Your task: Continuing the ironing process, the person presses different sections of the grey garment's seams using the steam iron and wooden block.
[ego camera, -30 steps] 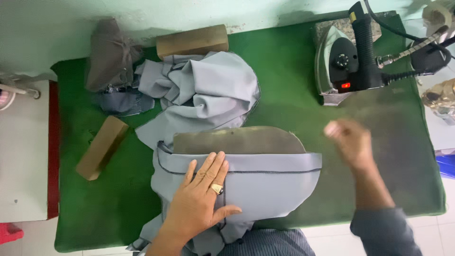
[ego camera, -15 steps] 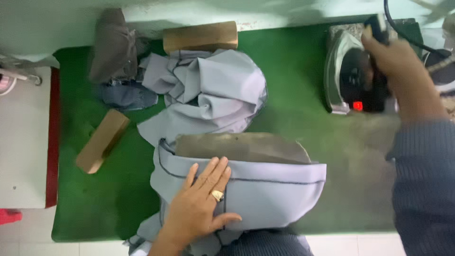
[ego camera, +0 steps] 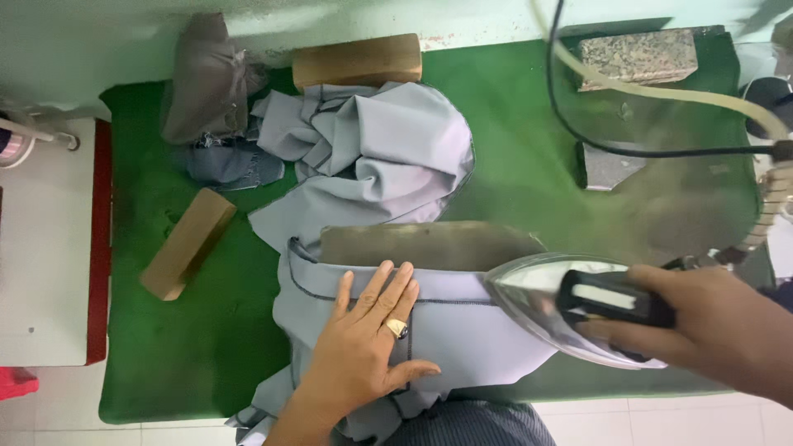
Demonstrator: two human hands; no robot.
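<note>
Left hand (ego camera: 368,347) lies flat, palm down, fingers spread apart, pressing the grey fabric piece (ego camera: 438,334) against the green ironing table (ego camera: 512,157); a ring sits on one finger. Right hand (ego camera: 714,330) is wrapped tight around the black handle of the iron (ego camera: 570,318), whose pointed tip faces left and rests on the right part of the fabric, near the left fingertips but apart from them. A flat dark pressing board (ego camera: 429,245) lies just above the fabric's top edge. Behind it: a bunched grey garment (ego camera: 388,153), two wooden blocks (ego camera: 188,253), a stone slab (ego camera: 640,56). Cord and hose (ego camera: 652,92) cross the right side. Bare green surface remains at left and centre-right.
</note>
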